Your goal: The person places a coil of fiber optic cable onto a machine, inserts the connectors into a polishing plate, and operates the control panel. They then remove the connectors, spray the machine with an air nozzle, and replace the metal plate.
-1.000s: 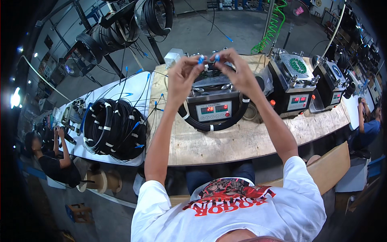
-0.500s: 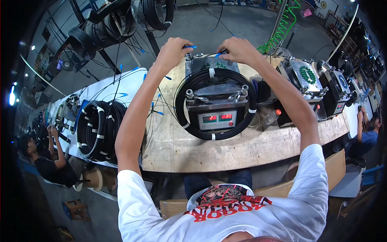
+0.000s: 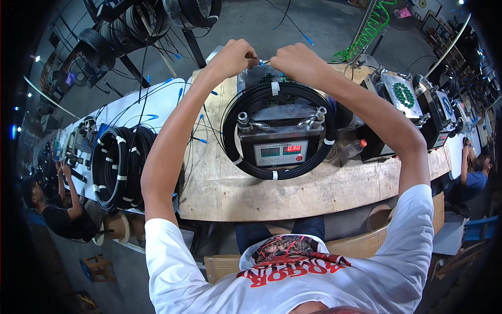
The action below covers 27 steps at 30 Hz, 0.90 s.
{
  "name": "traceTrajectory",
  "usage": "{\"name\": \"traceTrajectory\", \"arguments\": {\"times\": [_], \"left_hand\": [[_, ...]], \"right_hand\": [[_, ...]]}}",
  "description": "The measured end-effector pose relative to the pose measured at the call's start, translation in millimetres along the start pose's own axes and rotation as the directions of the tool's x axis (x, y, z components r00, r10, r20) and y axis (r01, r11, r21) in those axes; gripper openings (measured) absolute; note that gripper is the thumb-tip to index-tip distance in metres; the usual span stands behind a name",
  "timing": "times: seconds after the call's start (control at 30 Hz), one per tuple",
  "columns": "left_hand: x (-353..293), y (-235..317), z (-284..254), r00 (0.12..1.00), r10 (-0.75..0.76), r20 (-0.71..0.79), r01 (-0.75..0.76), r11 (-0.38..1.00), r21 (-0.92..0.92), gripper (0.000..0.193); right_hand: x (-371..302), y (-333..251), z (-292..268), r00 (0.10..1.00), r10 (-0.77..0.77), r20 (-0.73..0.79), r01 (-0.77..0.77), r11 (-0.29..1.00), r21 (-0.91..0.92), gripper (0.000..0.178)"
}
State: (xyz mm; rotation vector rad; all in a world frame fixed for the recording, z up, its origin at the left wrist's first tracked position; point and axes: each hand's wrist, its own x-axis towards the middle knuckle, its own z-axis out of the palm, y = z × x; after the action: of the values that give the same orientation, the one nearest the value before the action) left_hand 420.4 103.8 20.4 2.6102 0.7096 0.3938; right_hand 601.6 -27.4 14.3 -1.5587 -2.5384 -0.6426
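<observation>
My left hand (image 3: 236, 56) pinches a small blue cable connector (image 3: 261, 63) above the far edge of a boxy press-like machine (image 3: 281, 153). Close beside it, my right hand (image 3: 299, 64) is closed with its fingertips near the same spot. The blue-tipped connector it held a moment ago is hidden behind its fingers. Below my hands, a coil of black cable (image 3: 228, 137), bound with white ties, hangs around the machine's front. The machine has a lit digital panel, two metal clamp posts and green parts on top.
More black coils (image 3: 111, 172) stand at the left, near loose blue-tipped leads (image 3: 199, 139) on the wooden table (image 3: 235, 199). Two similar machines (image 3: 402, 97) and a plastic bottle (image 3: 355, 148) are at the right. A green coiled hose (image 3: 361, 47) hangs behind. Other people work at both sides.
My hands have come together, the right moving left and the left slightly right. The view has shifted a little. One of the panel's two readouts has gone dark.
</observation>
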Motion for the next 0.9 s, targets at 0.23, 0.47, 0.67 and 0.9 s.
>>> {"name": "traceTrajectory", "arguments": {"times": [0.23,0.47,0.67,0.9], "left_hand": [[5,6,-1,0.999,0.052,-0.009,-0.051,0.998,0.039,0.020],[5,12,0,0.993,0.103,0.055,-0.106,0.993,0.057,0.022],[4,33,1,0.994,0.062,0.088,-0.081,0.967,0.240,0.020],[5,54,5,0.992,0.024,0.123,-0.068,0.931,0.360,0.017]], "right_hand": [[17,0,16,0.998,0.042,0.057,-0.038,0.998,-0.059,0.008],[15,16,-17,0.788,0.330,0.520,-0.525,0.801,0.288,0.018],[-5,24,26,0.976,0.213,0.046,-0.218,0.947,0.238,0.022],[1,32,10,0.883,0.220,0.415,-0.446,0.668,0.595,0.017]]}}
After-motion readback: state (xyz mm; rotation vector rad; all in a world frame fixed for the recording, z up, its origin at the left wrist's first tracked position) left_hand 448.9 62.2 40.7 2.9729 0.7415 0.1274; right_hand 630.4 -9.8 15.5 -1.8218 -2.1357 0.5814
